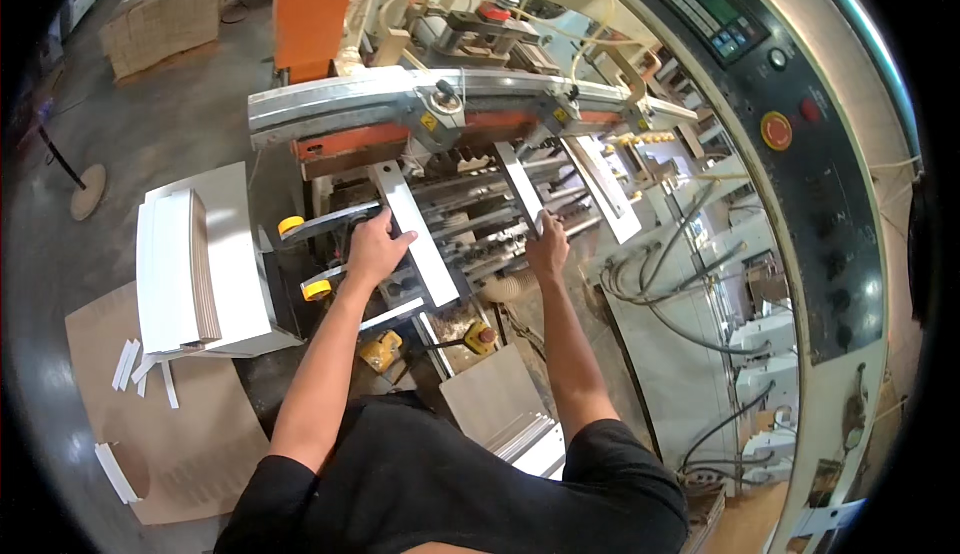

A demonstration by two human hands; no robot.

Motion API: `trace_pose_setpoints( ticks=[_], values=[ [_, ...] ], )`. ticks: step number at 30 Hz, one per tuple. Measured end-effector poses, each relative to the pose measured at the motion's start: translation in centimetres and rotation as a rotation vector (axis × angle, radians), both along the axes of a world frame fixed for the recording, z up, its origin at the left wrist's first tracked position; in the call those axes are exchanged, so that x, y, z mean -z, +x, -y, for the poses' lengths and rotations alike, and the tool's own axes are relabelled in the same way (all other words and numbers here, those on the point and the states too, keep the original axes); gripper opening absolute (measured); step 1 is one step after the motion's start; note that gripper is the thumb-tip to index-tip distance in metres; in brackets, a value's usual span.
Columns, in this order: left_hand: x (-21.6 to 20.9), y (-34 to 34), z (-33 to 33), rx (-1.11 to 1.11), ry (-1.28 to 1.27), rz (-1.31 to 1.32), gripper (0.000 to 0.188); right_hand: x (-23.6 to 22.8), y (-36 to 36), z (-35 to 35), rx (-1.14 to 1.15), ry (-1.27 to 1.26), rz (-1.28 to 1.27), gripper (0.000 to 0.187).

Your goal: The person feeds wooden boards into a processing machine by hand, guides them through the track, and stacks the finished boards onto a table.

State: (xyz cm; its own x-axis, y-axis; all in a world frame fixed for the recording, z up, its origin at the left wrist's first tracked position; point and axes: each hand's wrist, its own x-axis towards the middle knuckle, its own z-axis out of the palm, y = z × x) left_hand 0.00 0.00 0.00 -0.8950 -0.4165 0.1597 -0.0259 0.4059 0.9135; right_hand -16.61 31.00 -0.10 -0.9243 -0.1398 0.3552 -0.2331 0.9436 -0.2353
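Note:
My left hand (374, 251) rests at the left edge of a wide, flat pale bar (421, 249) on the machine. Its thumb is spread out over the bar and its other fingers reach forward; nothing shows in its grasp. My right hand (547, 248) is closed at the near end of a second, narrower flat bar (520, 184); its lower fingers are partly hidden. A third pale bar (606, 192) lies further right, apart from both hands. All three slant out from under a long metal beam (340, 104) with clamps.
A stack of white panels (172, 269) stands at left on a white-topped stand. White offcuts (128, 364) lie on brown board. Yellow rollers (316, 290) stick out near my left forearm. A control panel (760, 64) with a red button (776, 131) rises at right, beside hanging cables (690, 319).

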Motion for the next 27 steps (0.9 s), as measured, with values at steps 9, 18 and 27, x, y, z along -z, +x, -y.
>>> trace_pose_setpoints(
  ticks=[9, 18, 27],
  values=[
    [0.0, 0.1, 1.0, 0.036, -0.048, 0.027, 0.058, -0.9, 11.8, 0.1, 0.003, -0.674, 0.194, 0.04],
    [0.9, 1.5, -0.6, -0.222, 0.227, -0.237, 0.034, -0.6, 25.2, 3.7, 0.007, -1.876, 0.771, 0.04],
    [-4.0, 2.9, -5.6, 0.489, 1.23, 0.045, 0.05, -3.4, 26.3, 7.5, -0.375, -1.93, 0.986, 0.052]
  ],
)
